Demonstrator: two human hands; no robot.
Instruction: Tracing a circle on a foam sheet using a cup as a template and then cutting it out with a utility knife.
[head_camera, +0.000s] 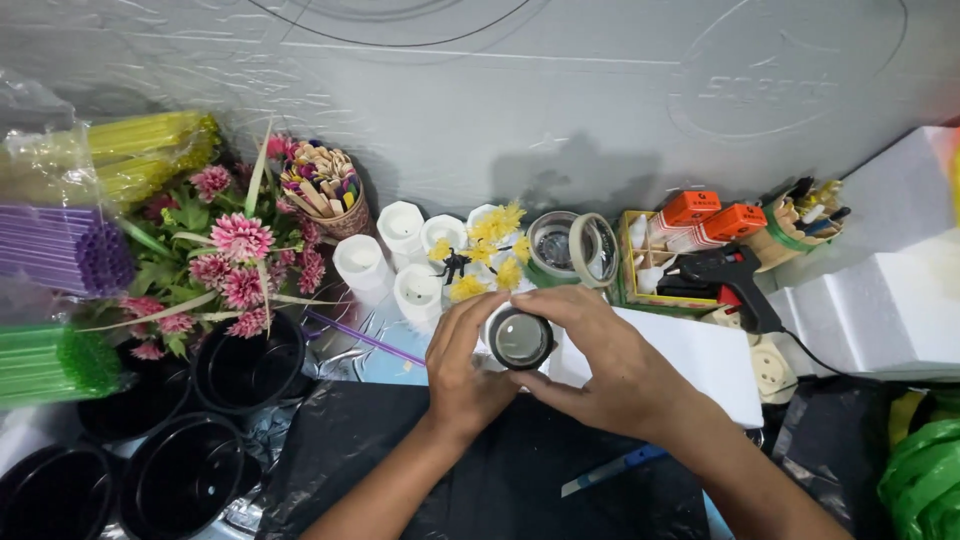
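both hands (545, 365), black tape roll (520, 339)

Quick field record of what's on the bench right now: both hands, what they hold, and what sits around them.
left hand: grips left side of black tape roll
right hand: grips right side and top of the same roll
behind roll: white cups, yellow flowers
left: pink flowers, black pots, purple straws
right: black glue gun, white foam blocks
under forearms: black sheet
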